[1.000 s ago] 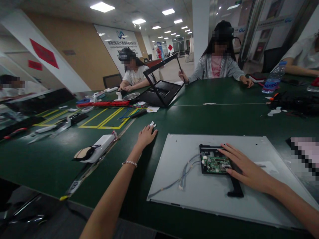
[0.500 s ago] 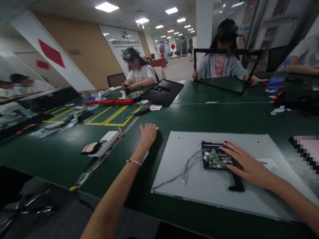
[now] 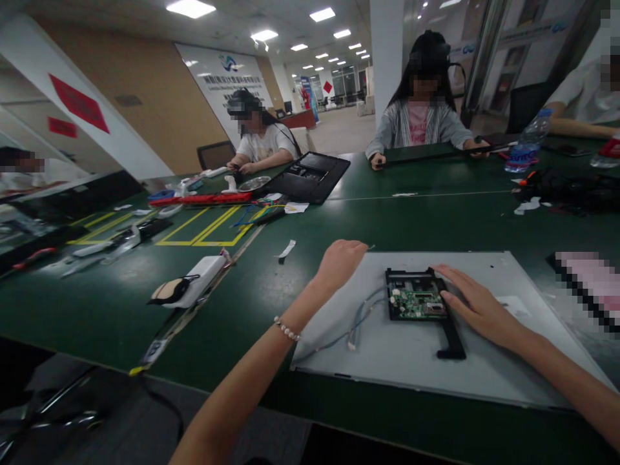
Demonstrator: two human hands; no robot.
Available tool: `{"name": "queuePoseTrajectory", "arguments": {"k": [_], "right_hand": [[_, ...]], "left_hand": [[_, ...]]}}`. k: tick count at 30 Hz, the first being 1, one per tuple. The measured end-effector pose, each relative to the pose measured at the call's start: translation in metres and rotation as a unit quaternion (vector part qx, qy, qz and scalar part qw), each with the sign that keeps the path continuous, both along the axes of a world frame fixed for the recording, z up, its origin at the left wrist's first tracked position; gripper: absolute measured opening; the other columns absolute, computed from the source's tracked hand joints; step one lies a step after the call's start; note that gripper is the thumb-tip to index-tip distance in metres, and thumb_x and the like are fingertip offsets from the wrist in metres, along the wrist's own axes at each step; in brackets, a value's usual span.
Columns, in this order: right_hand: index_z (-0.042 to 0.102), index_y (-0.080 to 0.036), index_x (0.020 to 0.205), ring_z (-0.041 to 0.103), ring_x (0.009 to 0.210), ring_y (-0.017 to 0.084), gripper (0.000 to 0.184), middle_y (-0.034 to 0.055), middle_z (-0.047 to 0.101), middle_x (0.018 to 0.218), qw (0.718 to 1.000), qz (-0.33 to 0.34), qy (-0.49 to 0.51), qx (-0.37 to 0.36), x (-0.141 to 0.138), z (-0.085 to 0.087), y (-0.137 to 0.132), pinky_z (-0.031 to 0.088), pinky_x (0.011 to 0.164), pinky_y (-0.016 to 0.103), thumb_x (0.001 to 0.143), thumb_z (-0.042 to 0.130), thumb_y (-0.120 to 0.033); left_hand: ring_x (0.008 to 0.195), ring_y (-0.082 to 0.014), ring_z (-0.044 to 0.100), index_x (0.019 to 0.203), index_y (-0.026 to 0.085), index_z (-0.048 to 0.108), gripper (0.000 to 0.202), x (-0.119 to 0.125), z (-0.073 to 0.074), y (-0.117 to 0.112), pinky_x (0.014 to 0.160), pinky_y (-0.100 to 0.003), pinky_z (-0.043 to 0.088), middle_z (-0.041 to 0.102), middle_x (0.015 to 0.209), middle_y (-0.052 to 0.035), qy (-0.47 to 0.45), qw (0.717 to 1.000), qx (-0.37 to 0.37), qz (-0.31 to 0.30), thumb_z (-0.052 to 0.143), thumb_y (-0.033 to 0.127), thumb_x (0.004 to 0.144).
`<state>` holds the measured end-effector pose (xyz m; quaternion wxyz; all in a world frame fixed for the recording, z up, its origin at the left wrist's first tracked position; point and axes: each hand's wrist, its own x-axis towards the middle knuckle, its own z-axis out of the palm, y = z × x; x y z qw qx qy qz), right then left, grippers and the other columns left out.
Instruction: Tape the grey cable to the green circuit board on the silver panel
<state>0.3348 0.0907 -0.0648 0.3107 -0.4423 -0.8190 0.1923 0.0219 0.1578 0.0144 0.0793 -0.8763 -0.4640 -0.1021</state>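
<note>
Steadying the frame looks like the right grip's part of the step in hand, and it goes best with light pressure on the black plastic, clear of the parts on the green board. Pressing evenly against the side should stop the frame from sliding on the smooth panel. The grey cables want slack, and the left forearm should pass without dragging on them. Anything small is better moved by the left grip slowly and low.

The frame, with the board in it, lies flat on the panel, just left of the right grip and touching its fingertips. That grip is loosely spread, thumb apart from the fingers, resting on the frame's right side rather than clasping it. The left grip is curled in beside the panel's far left corner, apart from the frame, which lies to its right and nearer the person; whether it pinches something small I cannot tell
</note>
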Motion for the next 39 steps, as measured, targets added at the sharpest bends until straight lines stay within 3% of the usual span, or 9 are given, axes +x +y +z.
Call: {"name": "queuePoseTrajectory", "arguments": {"k": [3,6,12,16,19,22,25,30,39], "right_hand": [[0.040,-0.031,0.141,0.050,0.126,0.028,0.050,0.0065,0.052,0.140,0.997,-0.045,0.062,0.000,-0.003,0.003,0.002,0.041,0.106,0.052,0.093,0.045,-0.043],[0.049,-0.029,0.134,0.057,0.118,0.026,0.047,0.0065,0.057,0.133,0.983,-0.068,0.169,-0.004,-0.010,0.012,0.005,0.048,0.100,0.049,0.089,0.055,-0.042],[0.071,-0.024,0.097,0.066,0.095,0.022,0.022,0.0060,0.070,0.103,0.966,-0.071,0.247,0.014,-0.021,0.036,0.012,0.059,0.080,0.041,0.085,0.061,-0.039],[0.073,-0.024,0.091,0.068,0.087,0.021,0.022,0.0051,0.073,0.094,0.971,-0.089,0.220,0.029,-0.023,0.041,0.014,0.059,0.070,0.037,0.085,0.060,-0.041],[0.073,-0.026,0.093,0.068,0.088,0.022,0.023,0.0047,0.073,0.096,0.977,-0.098,0.181,0.051,-0.021,0.040,0.016,0.058,0.070,0.037,0.087,0.056,-0.039],[0.072,-0.026,0.096,0.068,0.089,0.022,0.024,0.0037,0.073,0.098,0.985,-0.101,0.103,0.092,-0.015,0.037,0.022,0.056,0.076,0.040,0.091,0.050,-0.035],[0.071,-0.024,0.101,0.068,0.091,0.023,0.028,0.0045,0.073,0.101,0.988,-0.097,0.025,0.114,-0.010,0.031,0.032,0.054,0.082,0.043,0.093,0.045,-0.033],[0.071,-0.025,0.103,0.065,0.099,0.024,0.031,0.0050,0.071,0.107,0.992,-0.054,-0.043,0.106,-0.017,0.022,0.044,0.052,0.089,0.046,0.093,0.042,-0.028],[0.072,-0.018,0.100,0.064,0.099,0.025,0.030,0.0099,0.071,0.104,0.982,-0.029,-0.146,0.114,-0.029,0.015,0.044,0.051,0.090,0.043,0.090,0.044,-0.019]], "left_hand": [[0.090,-0.0182,0.066,0.098,0.017,0.069,0.028,0.046,-0.002,-0.011,0.082,-0.031,0.049,0.072,0.097,-0.0068,-0.126,0.986,-0.034,-0.106,0.044,0.028,0.097],[0.092,-0.0173,0.067,0.099,0.018,0.071,0.024,0.076,-0.009,-0.018,0.084,-0.030,0.051,0.073,0.100,-0.0059,-0.240,0.953,-0.080,-0.164,0.048,0.026,0.094],[0.092,-0.0166,0.067,0.093,0.020,0.074,0.018,0.096,-0.009,-0.024,0.087,-0.031,0.052,0.074,0.092,-0.0047,-0.350,0.908,-0.137,-0.188,0.057,0.027,0.090],[0.092,-0.0176,0.067,0.093,0.020,0.072,0.018,0.092,-0.002,-0.024,0.089,-0.035,0.052,0.074,0.094,-0.0043,-0.344,0.916,-0.138,-0.151,0.055,0.026,0.090],[0.111,-0.0201,0.060,0.116,0.020,0.064,0.029,0.077,-0.003,-0.027,0.101,-0.040,0.045,0.067,0.117,-0.0073,-0.321,0.927,-0.149,-0.121,0.053,0.029,0.090],[0.135,-0.0289,0.038,0.144,0.019,0.035,0.076,0.051,-0.009,-0.032,0.111,-0.049,0.033,0.041,0.146,-0.0148,-0.246,0.932,-0.240,-0.116,0.066,0.045,0.079],[0.140,-0.0384,0.024,0.151,0.016,0.016,0.113,0.030,-0.016,-0.037,0.113,-0.055,0.027,0.022,0.153,-0.0206,-0.185,0.914,-0.336,-0.129,0.077,0.051,0.063],[0.139,-0.0374,0.027,0.151,0.015,0.014,0.115,0.025,-0.019,-0.035,0.115,-0.053,0.023,0.025,0.150,-0.0205,-0.208,0.893,-0.365,-0.158,0.079,0.044,0.060],[0.137,-0.0390,0.029,0.151,0.019,0.018,0.113,0.027,-0.023,-0.034,0.113,-0.058,0.024,0.027,0.149,-0.0194,-0.237,0.886,-0.365,-0.158,0.079,0.042,0.059]]}}
